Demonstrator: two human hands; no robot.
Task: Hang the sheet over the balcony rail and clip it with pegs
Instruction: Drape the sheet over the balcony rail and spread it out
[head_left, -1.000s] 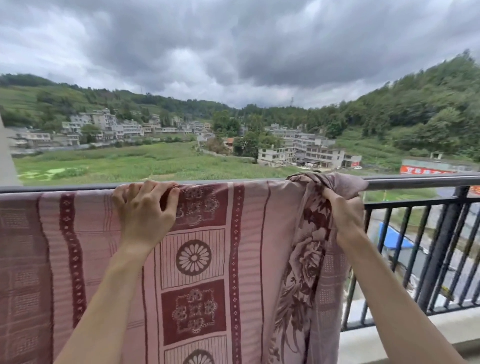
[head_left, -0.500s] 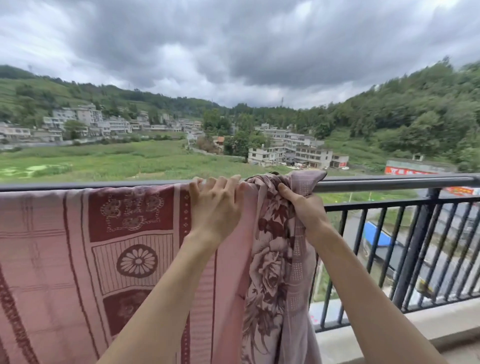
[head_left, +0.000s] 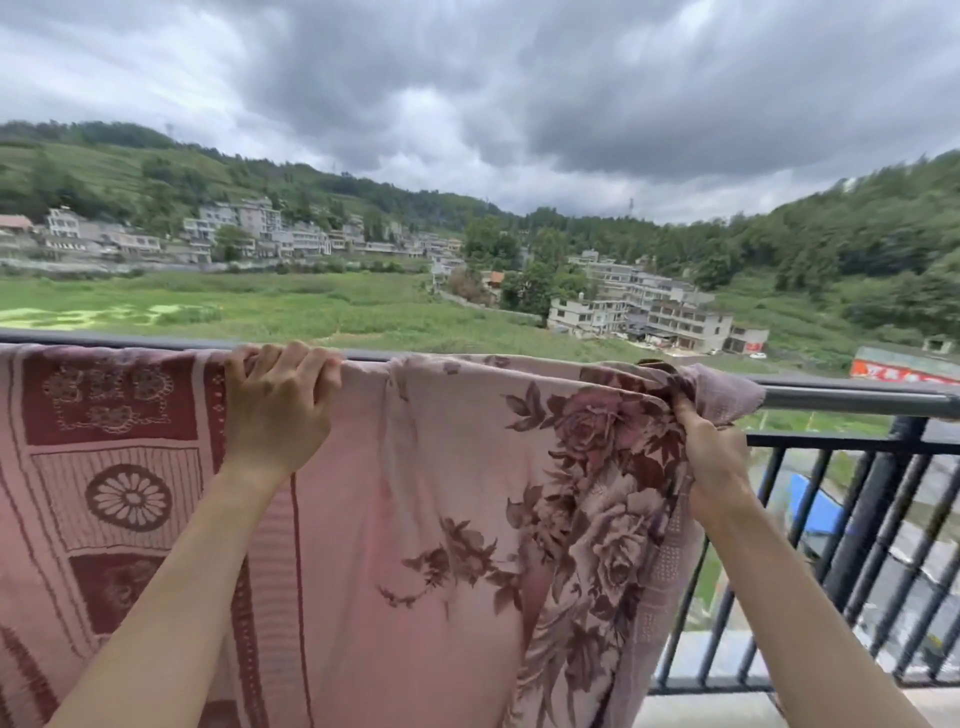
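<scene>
- The sheet (head_left: 415, 519) is draped over the balcony rail (head_left: 857, 400), its top fold running left to right along the bar and its length hanging straight down on the near side.
- The sheet's right edge is bunched into a fold atop the rail, just right of the middle of the view; its left part runs out of view at the left border.
- To the right of that edge the rail is bare, with dark upright bars (head_left: 883, 545) below it.
- The left hand (head_left: 278, 410) has its fingers curled over the top of the rail, grasping the sheet there.
- The right hand (head_left: 711, 457) pinches the bunched right edge just below the rail.
- The two hands are well apart, with the cloth fairly flat between them.
- The cloth is pink: dark red squares and a round flower medallion on the left, large dusky roses and leaves on the right.
</scene>
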